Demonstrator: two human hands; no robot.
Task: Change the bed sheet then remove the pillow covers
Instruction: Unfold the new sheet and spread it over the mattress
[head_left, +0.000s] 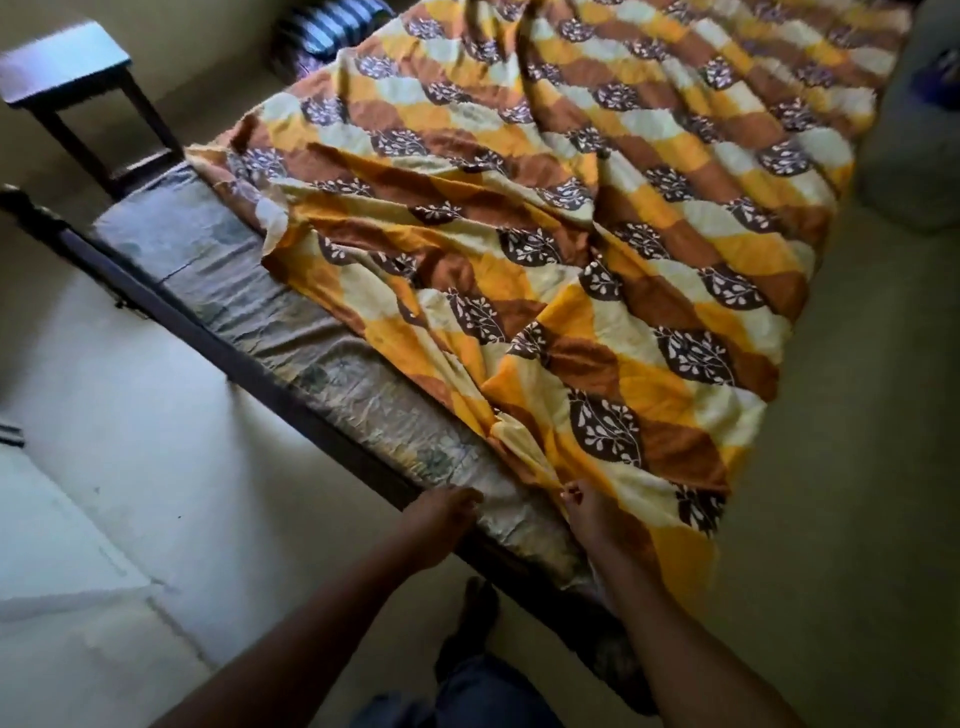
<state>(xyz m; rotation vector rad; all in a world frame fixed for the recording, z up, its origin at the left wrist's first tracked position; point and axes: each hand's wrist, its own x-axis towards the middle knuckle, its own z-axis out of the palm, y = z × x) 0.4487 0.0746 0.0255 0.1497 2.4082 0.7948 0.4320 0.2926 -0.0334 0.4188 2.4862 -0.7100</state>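
Note:
A yellow, orange and brown leaf-patterned bed sheet (597, 218) lies rumpled across the bed, leaving a strip of grey-green mattress (249, 306) bare along the left side. My right hand (587, 512) pinches the near edge of the sheet at the bed's corner. My left hand (441, 519) hovers with curled fingers at the mattress edge just left of the sheet; whether it holds any cloth is unclear. A dark striped pillow (322, 31) sits at the far end, partly under the sheet.
A dark wooden bed rail (218, 343) runs along the mattress's left side. A dark stool (78, 78) stands at the far left. Pale floor (104, 467) lies to the left, and my foot (478, 608) stands near the bed corner. A grey object (914, 130) is at the right.

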